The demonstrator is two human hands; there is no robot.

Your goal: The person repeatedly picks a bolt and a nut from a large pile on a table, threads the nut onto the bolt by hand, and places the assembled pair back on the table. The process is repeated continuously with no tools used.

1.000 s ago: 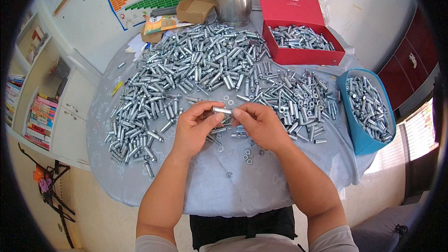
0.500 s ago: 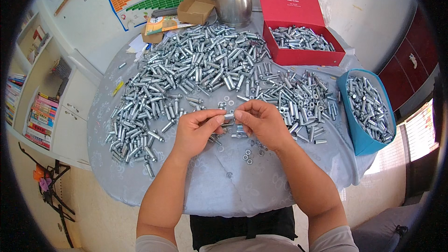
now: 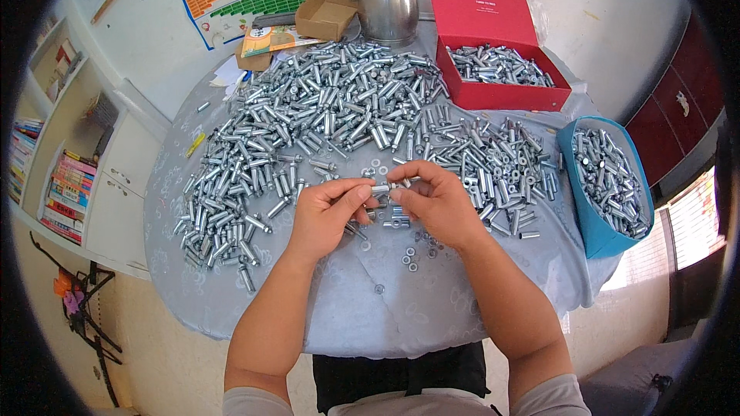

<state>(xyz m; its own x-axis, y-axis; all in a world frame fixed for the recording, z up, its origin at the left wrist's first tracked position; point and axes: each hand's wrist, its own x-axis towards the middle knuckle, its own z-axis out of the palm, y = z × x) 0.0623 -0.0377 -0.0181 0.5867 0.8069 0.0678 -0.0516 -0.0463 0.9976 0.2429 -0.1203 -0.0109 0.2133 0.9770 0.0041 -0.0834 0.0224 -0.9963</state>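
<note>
Between my two hands, over the middle of the table, lies a silvery expansion anchor bolt, roughly level. My left hand pinches its left end between thumb and fingers. At the other end, the thumb and forefinger of my right hand close on the tip; whether a nut or washer is there is too small to tell. Just beyond my fingers a few loose washers lie on the cloth. Closer to me, below the right hand, are several nuts and washers.
A big heap of anchor bolts covers the table's far and left side. Loose sleeves and nuts spread at right. A red box and a teal bin hold more. Behind stand a steel pot and a cardboard box.
My right fingers have shifted slightly at the bolt's end and opened a little, showing more of the bolt. The left hand keeps its hold.
</note>
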